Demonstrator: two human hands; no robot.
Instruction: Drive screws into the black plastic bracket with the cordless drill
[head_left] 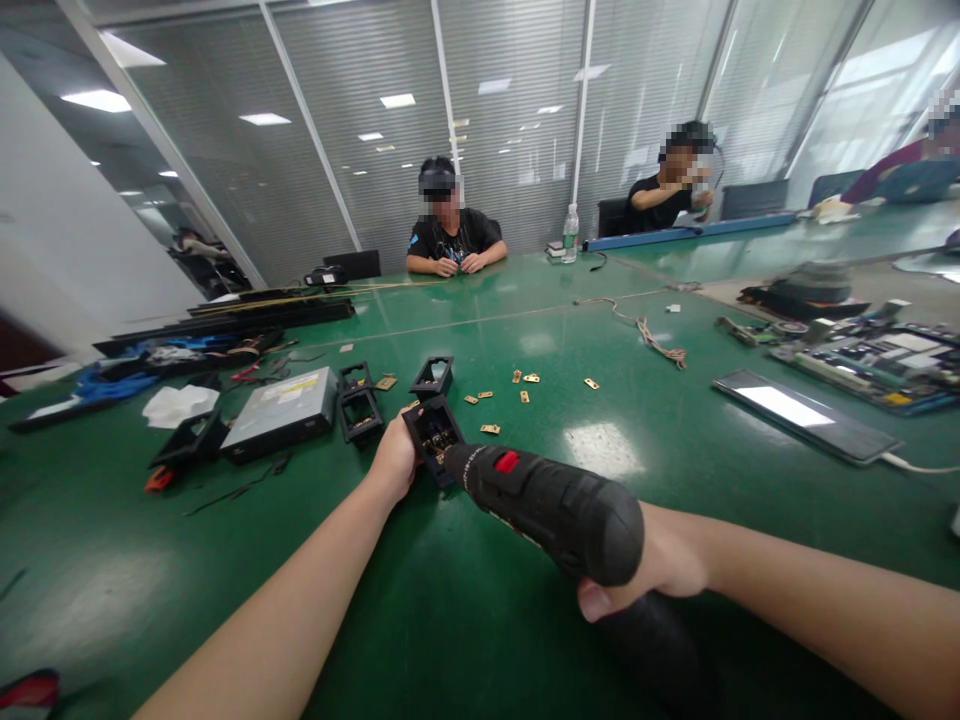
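My left hand (pixel 396 456) is closed on the left side of a black rectangular socket box (pixel 424 420), which tilts toward me and has small brass parts inside. In my right hand (pixel 651 565) is a black cordless drill (pixel 555 505) with a red switch on top. Its nose points into the box's opening, and the tip of the bit is hidden. Beyond the box stands another black box (pixel 433 376). Several small brass plates (pixel 490 429) lie loose on the green table to the right. Two more black frames (pixel 360 414) stand left of my left hand.
A silver disc drive (pixel 283 412) and a white tissue (pixel 180 406) lie on the left. A phone (pixel 804 414) with a cable, a circuit board (pixel 885 350) and a coiled cord (pixel 660 343) are on the right. Across the table (pixel 525 300) sit a person (pixel 454 238) and other people further right.
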